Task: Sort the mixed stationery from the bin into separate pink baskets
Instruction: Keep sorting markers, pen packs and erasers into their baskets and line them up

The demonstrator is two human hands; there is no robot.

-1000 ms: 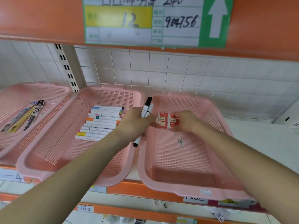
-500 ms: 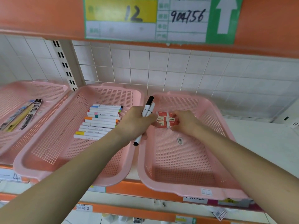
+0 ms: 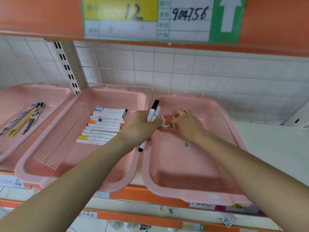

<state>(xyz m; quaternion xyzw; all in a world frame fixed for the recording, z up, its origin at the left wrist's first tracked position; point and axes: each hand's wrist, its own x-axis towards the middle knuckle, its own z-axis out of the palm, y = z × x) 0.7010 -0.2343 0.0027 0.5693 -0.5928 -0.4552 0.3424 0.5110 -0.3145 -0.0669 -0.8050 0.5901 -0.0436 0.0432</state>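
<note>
Packaged pens (image 3: pixel 25 121) lie in the left pink basket (image 3: pixel 55 97), and a row of markers (image 3: pixel 103 126) fills the far half of the middle basket (image 3: pixel 50 164). Our left hand (image 3: pixel 140 129) still grips two black-capped markers (image 3: pixel 152 113) over the adjoining rims, so they are not yet sorted. Our right hand (image 3: pixel 185 126) has barely shifted in a second and pinches the red-and-white erasers (image 3: pixel 167 117) at the far end of the right basket (image 3: pixel 192 173). The near half of each basket stays open.
</note>
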